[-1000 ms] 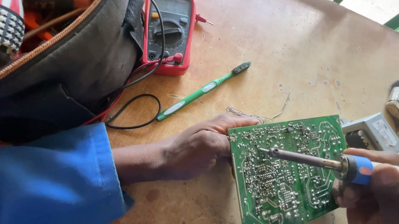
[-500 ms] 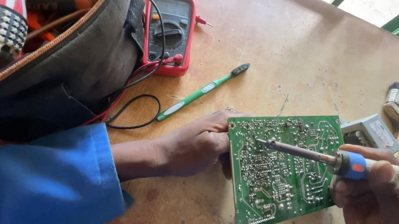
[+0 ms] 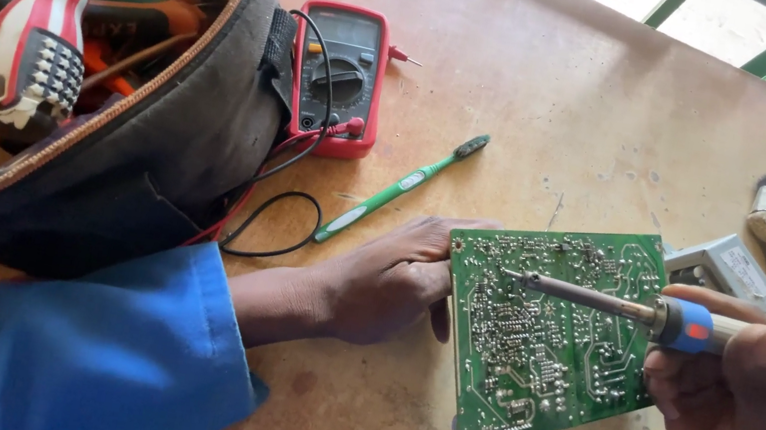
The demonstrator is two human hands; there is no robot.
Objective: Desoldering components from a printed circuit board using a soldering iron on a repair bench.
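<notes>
Wooden counter [image 3: 562, 100] carries an open tool bag [image 3: 141, 139] at left. Green circuit board [image 3: 546, 341] stands tilted near the front edge. Left hand [image 3: 394, 277], grip closed on its left edge. Right hand [image 3: 747, 421], grip clamped around a blue-handled soldering iron [image 3: 690, 327], tip on the board. Bare counter beyond.

Multimeter screen [image 3: 349, 30]: small grey rectangle at the top of the red meter's face, beside the tool bag on the table, blank-looking.
Toothbrush label [image 3: 411, 180]: narrow pale patch on the green handle, lying near the meter.
Box label [image 3: 745, 269]: pale rectangle atop grey box, right of circuit board.
</notes>
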